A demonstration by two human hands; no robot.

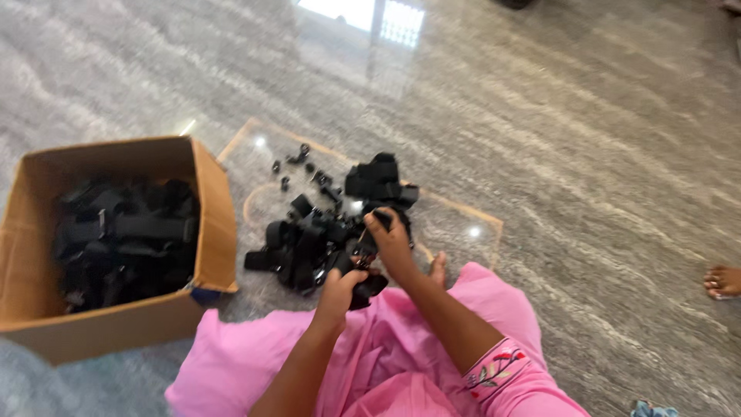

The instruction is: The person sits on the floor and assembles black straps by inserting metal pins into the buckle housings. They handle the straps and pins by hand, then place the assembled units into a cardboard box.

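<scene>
**Two hands on a black strap over a pile on the floor**

From the head camera, a person in pink clothes sits on a shiny grey floor [587, 154]. The left hand [340, 289] is closed around one end of a black strap piece [363, 266]. The right hand [390, 239] pinches the other end, with its fingers [378, 222] curled tight on it. The strap piece is up off the floor, just above the person's lap.

Right behind the hands lies a pile of black straps and clips [324, 232]. It sits on the floor inside a thin orange line shape [463, 212]. Some small black bits [297, 158] lie loose a little past the pile.

On the left stands a brown cardboard box [212, 224]. It is open on top and is full of more black straps [123, 239]. The box is plain, and no label can be made out on it.

At the far right edge, another person's bare foot [722, 282] rests on the floor, well apart from the hands.
</scene>
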